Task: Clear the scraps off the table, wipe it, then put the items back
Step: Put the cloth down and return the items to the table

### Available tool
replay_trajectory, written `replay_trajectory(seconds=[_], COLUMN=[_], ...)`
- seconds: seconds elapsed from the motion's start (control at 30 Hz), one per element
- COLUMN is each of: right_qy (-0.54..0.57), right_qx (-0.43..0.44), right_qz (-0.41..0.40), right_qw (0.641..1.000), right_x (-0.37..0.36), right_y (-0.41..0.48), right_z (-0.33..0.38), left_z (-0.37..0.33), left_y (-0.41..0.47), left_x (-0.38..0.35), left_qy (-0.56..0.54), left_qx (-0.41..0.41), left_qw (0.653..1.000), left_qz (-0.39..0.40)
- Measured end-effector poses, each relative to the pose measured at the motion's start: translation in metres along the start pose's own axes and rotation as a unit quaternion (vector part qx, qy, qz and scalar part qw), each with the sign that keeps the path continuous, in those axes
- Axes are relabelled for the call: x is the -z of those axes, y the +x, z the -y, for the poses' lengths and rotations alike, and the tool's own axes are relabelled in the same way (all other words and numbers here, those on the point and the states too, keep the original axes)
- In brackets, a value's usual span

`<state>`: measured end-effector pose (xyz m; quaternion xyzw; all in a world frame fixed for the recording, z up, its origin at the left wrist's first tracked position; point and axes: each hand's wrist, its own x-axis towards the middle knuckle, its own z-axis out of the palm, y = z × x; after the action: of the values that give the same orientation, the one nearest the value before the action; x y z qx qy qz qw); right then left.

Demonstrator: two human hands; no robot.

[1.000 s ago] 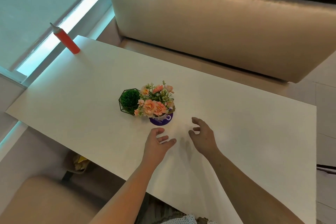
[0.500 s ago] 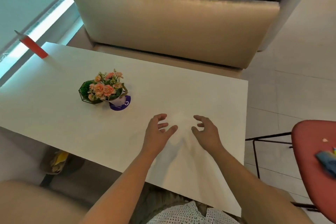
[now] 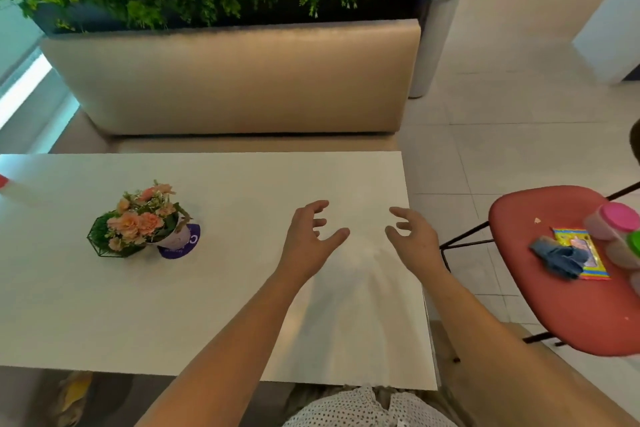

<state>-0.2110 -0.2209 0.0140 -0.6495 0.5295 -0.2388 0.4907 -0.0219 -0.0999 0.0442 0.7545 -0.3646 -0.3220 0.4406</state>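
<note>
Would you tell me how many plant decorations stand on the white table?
2: the potted pink flowers on the left part of the table, and the green ball plant close beside them. None seems hidden.

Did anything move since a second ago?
The view swung right, showing the red chair with a blue cloth. The left hand and right hand drifted right, away from the flower pot, still open above the table, holding nothing. The pot stayed put.

White table [image 3: 242, 305] – flower pot [image 3: 152, 218] touching green wire-framed plant [image 3: 100, 232]; red chair [image 3: 554, 308] beside it – blue cloth [image 3: 557, 256], packet [image 3: 594, 262], jars [image 3: 616, 218].
</note>
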Motion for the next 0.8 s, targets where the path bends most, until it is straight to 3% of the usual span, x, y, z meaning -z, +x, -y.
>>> replay_trajectory(seconds=[0.37, 0.8], right_qy=[-0.003, -0.026], right_qx=[-0.003, -0.086], right_qz=[-0.086, -0.216], right_qw=[0.996, 0.972], right_x=[0.029, 0.152], right_y=[-0.023, -0.054], right_z=[-0.008, -0.098], left_z=[-0.021, -0.063], left_y=[0.02, 0.008], left_x=[-0.024, -0.156], left_qy=[0.04, 0.074], left_qx=[-0.065, -0.115], left_qw=[0.991, 0.953], left_qz=[0.109, 0.269])
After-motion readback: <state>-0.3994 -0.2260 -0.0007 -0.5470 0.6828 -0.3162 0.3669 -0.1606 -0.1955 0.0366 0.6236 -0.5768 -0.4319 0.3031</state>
